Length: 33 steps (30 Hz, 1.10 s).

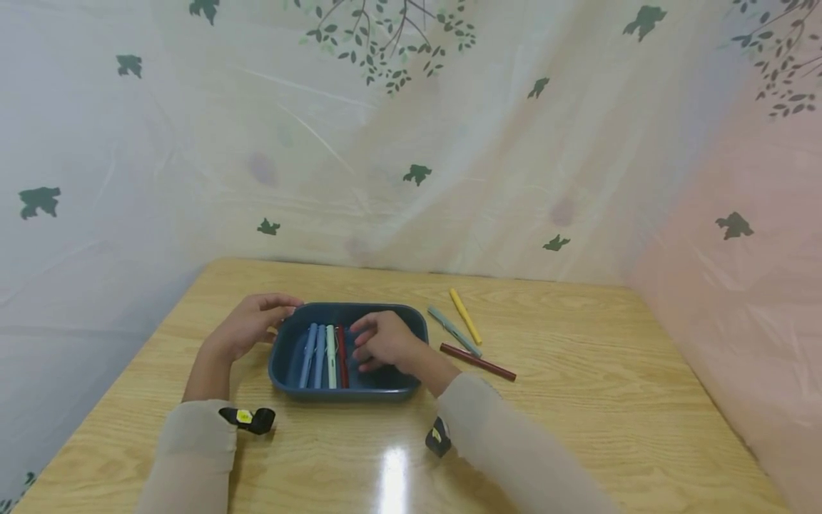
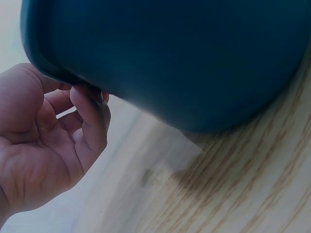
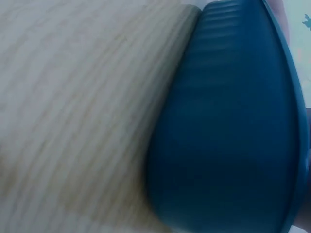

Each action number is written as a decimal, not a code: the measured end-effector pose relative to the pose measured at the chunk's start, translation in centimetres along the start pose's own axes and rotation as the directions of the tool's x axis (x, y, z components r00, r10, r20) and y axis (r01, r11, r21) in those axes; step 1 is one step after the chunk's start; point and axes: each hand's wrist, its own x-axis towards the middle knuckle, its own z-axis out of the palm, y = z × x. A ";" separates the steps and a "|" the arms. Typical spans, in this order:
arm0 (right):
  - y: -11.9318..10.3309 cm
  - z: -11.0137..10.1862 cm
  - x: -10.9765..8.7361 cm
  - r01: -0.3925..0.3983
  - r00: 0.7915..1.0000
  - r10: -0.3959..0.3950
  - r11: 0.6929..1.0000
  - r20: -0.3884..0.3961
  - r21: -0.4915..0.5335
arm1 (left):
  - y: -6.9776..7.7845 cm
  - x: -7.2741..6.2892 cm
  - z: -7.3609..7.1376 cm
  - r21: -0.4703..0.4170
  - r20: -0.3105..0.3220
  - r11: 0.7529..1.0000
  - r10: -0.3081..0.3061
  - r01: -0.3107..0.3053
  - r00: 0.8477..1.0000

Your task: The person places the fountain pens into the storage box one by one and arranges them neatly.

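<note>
A dark blue tray [image 1: 385,392] stands on the table with a row of pens inside: two blue pens [image 1: 320,357], a pale green pen [image 1: 331,357] and a dark red pen [image 1: 342,357]. My left hand [image 1: 247,325] grips the tray's left rim; in the left wrist view the thumb and fingers of that hand [image 2: 48,126] meet at the edge. Reaching over the right side, my right hand [image 1: 385,339] is inside the tray, its fingers loosely bent just right of the red pen. Nothing shows between them. The right wrist view has the tray's outer wall [image 3: 228,121].
Right of the tray lie a yellow pen [image 1: 465,316], a grey-green pen [image 1: 454,331] and another dark red pen [image 1: 478,362], close together. The wooden table [image 1: 578,414] ends at a patterned curtain [image 1: 359,178] behind.
</note>
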 end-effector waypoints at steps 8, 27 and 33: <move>-0.5 -1.4 -0.4 0.057 0.998 -0.056 0.998 0.036 -0.041 | -0.3 0.1 0.1 -0.016 0.003 1.000 -0.003 0.003 1.000; -2.4 -6.2 -2.6 0.169 0.985 -0.166 0.980 0.040 -0.103 | -0.2 0.1 0.0 -0.013 -0.003 1.000 0.001 -0.001 1.000; -2.6 -8.0 -3.3 0.141 0.989 -0.144 0.986 -0.026 -0.087 | -0.3 0.1 -0.1 -0.012 0.002 1.000 0.006 -0.006 1.000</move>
